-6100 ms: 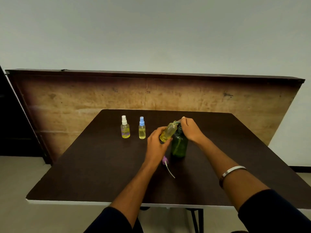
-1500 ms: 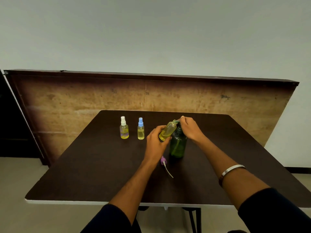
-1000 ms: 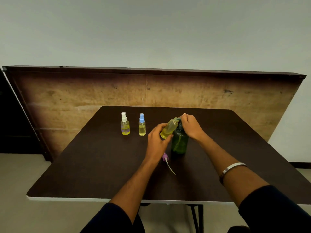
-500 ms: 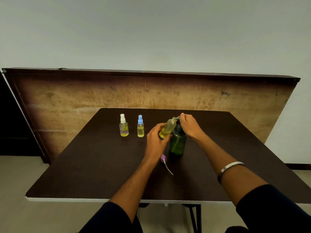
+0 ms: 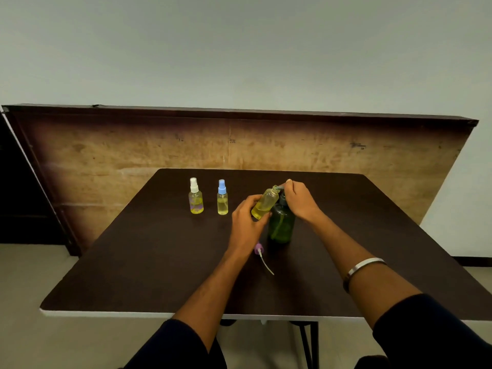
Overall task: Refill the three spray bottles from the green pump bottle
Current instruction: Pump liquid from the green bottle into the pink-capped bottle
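The green pump bottle (image 5: 281,226) stands upright near the middle of the dark table (image 5: 159,262). My right hand (image 5: 299,199) rests on its pump head, fingers closed over it. My left hand (image 5: 246,222) holds an uncapped spray bottle (image 5: 265,202) with yellow liquid, tilted so its open neck meets the pump spout. Its purple spray cap (image 5: 259,250) with a white dip tube lies on the table in front of the green bottle. Two capped spray bottles stand further left: a white-capped one (image 5: 195,197) and a blue-capped one (image 5: 222,198), both holding yellow liquid.
A large wooden board (image 5: 239,145) leans upright behind the table's far edge against a pale wall. The table's white front edge (image 5: 133,314) runs near my arms. A metal bangle (image 5: 362,267) is on my right wrist.
Nothing has moved on the table; both hands keep the same hold on the tilted bottle and the pump head. Only the camera view has shifted slightly.
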